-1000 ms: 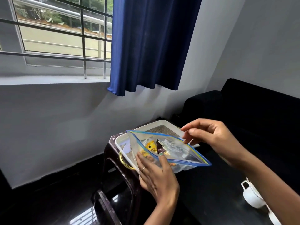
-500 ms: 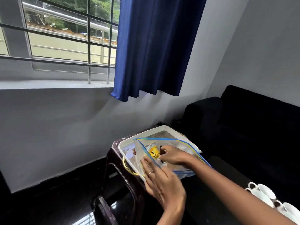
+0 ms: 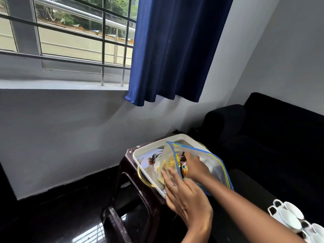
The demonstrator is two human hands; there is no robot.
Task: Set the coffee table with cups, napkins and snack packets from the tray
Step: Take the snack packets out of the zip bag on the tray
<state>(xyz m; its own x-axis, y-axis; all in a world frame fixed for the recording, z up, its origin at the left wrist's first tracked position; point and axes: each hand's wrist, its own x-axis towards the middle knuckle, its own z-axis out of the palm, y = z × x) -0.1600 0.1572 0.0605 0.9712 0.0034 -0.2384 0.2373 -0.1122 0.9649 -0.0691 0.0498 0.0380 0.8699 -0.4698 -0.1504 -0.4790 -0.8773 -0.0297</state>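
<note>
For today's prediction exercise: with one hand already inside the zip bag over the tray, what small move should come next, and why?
Probably draw the right hand back out with a snack packet: it is inside the open zip bag, at the packets, while the left hand steadies the bag over the white tray.

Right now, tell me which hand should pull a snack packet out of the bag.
Right. The right hand is already inside the zip bag among the snack packets; the left hand steadies the bag from outside.
</note>
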